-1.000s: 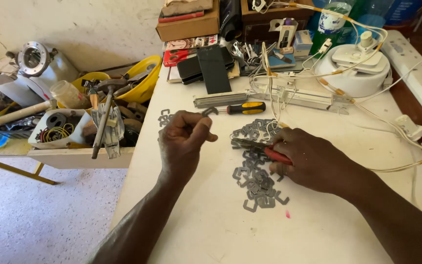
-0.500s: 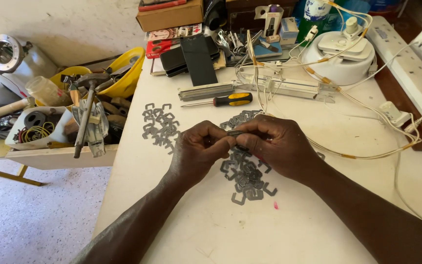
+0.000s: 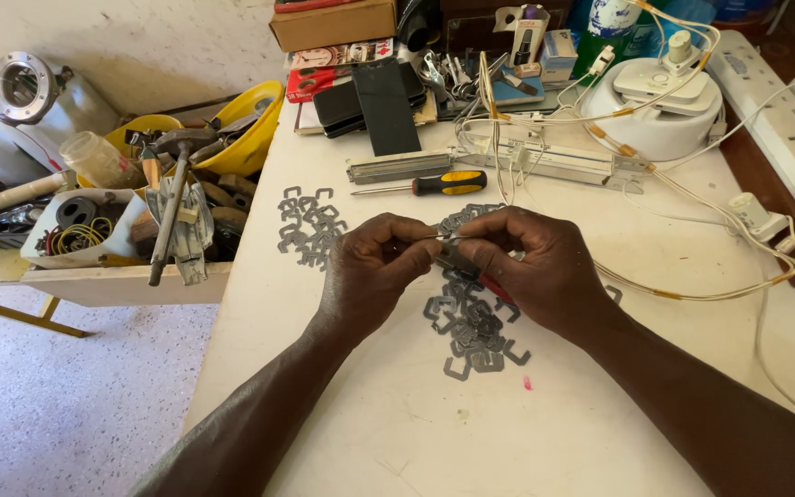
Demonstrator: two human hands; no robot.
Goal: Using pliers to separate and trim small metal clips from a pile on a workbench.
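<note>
Since half a second ago our hands have barely shifted, staying joined at the centre of the frame. Our left hand (image 3: 374, 271) and right hand (image 3: 535, 267) pinch one small grey metal clip (image 3: 441, 236) between their fingertips, the right also gripping a red-handled tool (image 3: 471, 270). Just below lies the pile of clips (image 3: 473, 329) on the white table (image 3: 397, 423), with a second pile (image 3: 310, 225) at left and a yellow-handled screwdriver (image 3: 434, 184) above.

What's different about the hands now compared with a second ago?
The left hand and right hand, apart a second ago, came together above the pile of metal clips, pinching a small piece between them. The red-handled tool stays in the right hand; the screwdriver hasn't moved.
</note>
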